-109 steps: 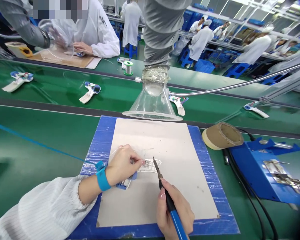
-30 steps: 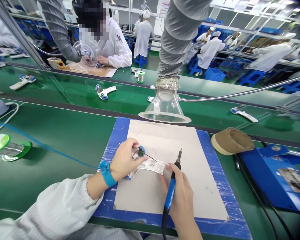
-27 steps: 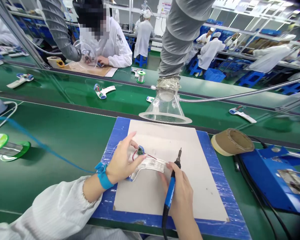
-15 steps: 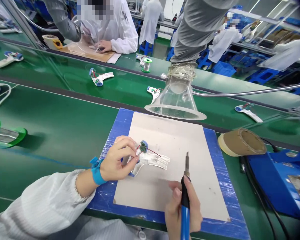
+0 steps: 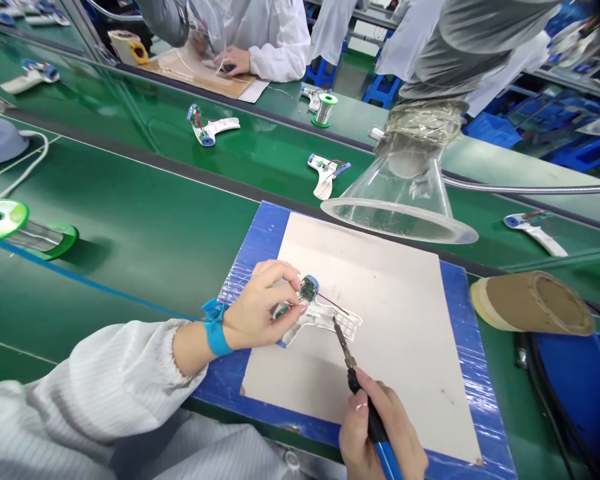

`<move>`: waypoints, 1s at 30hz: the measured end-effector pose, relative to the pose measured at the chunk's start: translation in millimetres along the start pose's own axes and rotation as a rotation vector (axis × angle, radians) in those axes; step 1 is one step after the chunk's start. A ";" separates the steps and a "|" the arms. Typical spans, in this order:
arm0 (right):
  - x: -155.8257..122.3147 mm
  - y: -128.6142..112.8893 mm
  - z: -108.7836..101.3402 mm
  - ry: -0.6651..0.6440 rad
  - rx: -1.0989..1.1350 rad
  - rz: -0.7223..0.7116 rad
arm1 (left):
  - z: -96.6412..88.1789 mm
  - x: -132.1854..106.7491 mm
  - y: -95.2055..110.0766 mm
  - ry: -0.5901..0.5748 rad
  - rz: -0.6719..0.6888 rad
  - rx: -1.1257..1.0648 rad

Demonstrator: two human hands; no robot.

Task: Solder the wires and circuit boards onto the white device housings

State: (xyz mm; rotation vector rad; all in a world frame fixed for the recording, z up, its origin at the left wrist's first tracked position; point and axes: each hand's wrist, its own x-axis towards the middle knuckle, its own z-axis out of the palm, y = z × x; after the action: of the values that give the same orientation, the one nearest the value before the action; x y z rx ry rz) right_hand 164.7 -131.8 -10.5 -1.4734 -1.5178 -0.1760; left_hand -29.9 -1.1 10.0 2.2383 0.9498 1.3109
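Green worktop (image 5: 180, 233) spreads around me, with a sunken green channel (image 5: 270, 153) beyond it, where several white handle-shaped parts (image 5: 221, 125) lie well apart, and across that channel a co-worker's hand (image 5: 236, 61) is at a brown board (image 5: 195, 75). Just before me, a pale sheet (image 5: 390, 333) lies on a blue base (image 5: 473, 353), and on the sheet is the white housing (image 5: 323, 317), its gridded end pointing away from my left hand (image 5: 265, 307). That hand, with a blue strap (image 5: 216, 327) at the wrist, has its fingers bent and the thumb drawn in close to them, right at the small green circuit board (image 5: 309, 289) above the housing; I cannot tell whether I pinch it firmly or only steady its edge. One red wire (image 5: 333, 304) runs from the circuit board over the housing. With my right hand (image 5: 387, 433) I grip the soldering iron (image 5: 378, 427) like a pen, thumb and fingers closed around the black part of its handle. Its tip is over the gridded end; whether it touches, I cannot make out. Past the sheet's far edge hangs a clear hood (image 5: 405, 190), and a cardboard tube (image 5: 535, 303) lies to the right.
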 end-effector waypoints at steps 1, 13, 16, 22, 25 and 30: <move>0.5 0.4 0.2 -0.004 0.004 -0.011 | -0.2 0.1 0.0 0.002 0.002 -0.003; 1.8 4.0 0.7 -0.055 0.008 -0.095 | -0.1 1.0 -0.8 -0.002 0.003 0.010; 1.8 3.1 0.6 -0.061 0.009 -0.088 | -0.5 0.9 -1.0 -0.007 -0.005 0.005; 2.3 3.7 1.1 -0.062 0.027 -0.091 | 1.1 0.2 -1.1 -0.026 -0.025 0.004; 1.4 3.3 0.9 -0.067 0.016 -0.080 | 2.6 0.1 -1.4 -0.018 -0.011 0.006; 1.2 1.1 0.1 -0.056 0.016 -0.071 | 3.5 0.1 -2.2 0.010 0.009 0.008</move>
State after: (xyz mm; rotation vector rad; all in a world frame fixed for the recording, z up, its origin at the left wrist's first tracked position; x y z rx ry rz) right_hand 165.7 -130.7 -10.3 -1.4232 -1.6145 -0.1654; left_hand -27.7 0.6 7.0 2.2468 0.9509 1.3259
